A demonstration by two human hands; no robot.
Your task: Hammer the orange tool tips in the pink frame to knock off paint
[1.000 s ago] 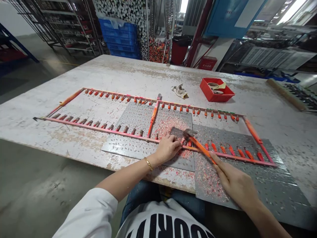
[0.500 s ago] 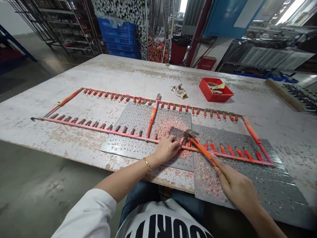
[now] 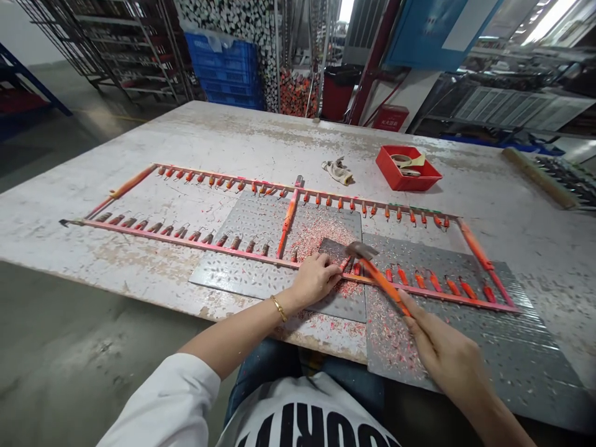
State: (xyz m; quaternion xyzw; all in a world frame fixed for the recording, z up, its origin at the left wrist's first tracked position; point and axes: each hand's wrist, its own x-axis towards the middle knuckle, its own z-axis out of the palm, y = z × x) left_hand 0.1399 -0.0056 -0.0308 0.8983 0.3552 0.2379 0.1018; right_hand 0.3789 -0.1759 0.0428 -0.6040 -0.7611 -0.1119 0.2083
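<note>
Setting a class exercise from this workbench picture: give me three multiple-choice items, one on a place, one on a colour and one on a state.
1. Where is the red tray?
A. On the floor
B. On the table beyond the rack
C. Under the table

2. What colour is the handle of the hammer?
A. Blue
B. White
C. Orange

3. Which hand holds the hammer?
A. Right
B. Left
C. Neither

Answers:
1. B, because the tray sits on the tabletop on the far side of the rack.
2. C, because the handle shows bright orange.
3. A, because the right hand grips the handle, while the left hand is at the rack.
</note>
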